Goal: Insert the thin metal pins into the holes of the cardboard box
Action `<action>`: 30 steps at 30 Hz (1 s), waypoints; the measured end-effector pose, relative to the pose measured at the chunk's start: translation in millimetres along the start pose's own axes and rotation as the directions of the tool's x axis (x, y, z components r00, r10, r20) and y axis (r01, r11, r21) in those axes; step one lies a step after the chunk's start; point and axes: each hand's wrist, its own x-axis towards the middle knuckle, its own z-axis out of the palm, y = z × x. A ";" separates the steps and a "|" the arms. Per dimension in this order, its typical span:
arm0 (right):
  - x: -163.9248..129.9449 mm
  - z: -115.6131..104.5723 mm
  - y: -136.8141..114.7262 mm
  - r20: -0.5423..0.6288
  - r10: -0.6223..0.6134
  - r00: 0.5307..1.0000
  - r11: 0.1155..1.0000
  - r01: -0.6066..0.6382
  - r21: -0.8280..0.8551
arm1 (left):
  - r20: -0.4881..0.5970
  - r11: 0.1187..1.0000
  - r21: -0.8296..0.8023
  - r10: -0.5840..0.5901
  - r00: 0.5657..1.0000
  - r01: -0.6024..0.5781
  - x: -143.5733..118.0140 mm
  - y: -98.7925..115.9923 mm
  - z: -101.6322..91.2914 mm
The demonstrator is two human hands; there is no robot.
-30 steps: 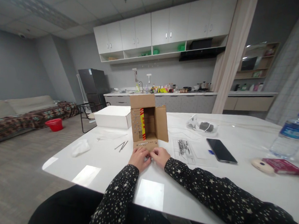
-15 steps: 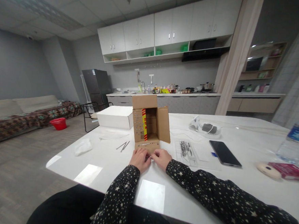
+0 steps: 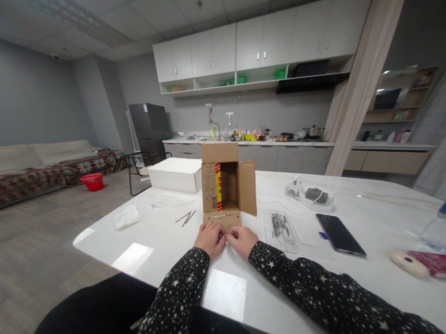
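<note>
- My left hand [image 3: 210,238] and right hand [image 3: 242,240] rest side by side on the white glossy tabletop [image 3: 171,245], fingertips meeting.
- Grip: both curled narrow, pinching something between them too small to make out.
- Open brown cardboard box [image 3: 227,185] stands just beyond my knuckles; its front flap [image 3: 222,220], studded with a row of small pieces, lies flat, touching my fingers.
- Black smartphone [image 3: 339,234] well apart on my right.

Dim, even indoor light, ceiling glare patches on the glossy table [image 3: 352,278], wide-angle edge stretching.
</note>
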 end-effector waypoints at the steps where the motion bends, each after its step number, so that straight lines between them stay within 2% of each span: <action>1: -0.1 -0.2 -0.2 0.003 -0.002 1.000 1.000 0.002 -0.012 | -0.008 1.000 0.000 0.000 1.000 0.000 -0.3 0.2 -0.2; 6: -1.0 0.6 -0.3 0.013 -0.014 1.000 0.998 0.015 -0.062 | -0.060 1.000 -0.005 -0.010 0.998 0.010 -0.7 -1.1 1.8; 13: -6.3 1.8 -2.6 0.035 -0.056 0.998 0.985 0.061 -0.162 | -0.197 0.997 -0.068 -0.034 0.980 0.021 0.9 -13.1 7.5; 20: -9.9 2.5 -5.2 0.042 -0.081 0.996 0.964 0.089 -0.251 | -0.402 0.990 -0.140 -0.053 0.914 -0.005 -0.3 -20.0 3.0; 30: -11.9 2.5 -6.4 0.056 -0.107 0.993 0.947 0.119 -0.298 | -0.476 0.985 -0.172 -0.062 0.877 -0.024 -1.6 -17.9 -3.1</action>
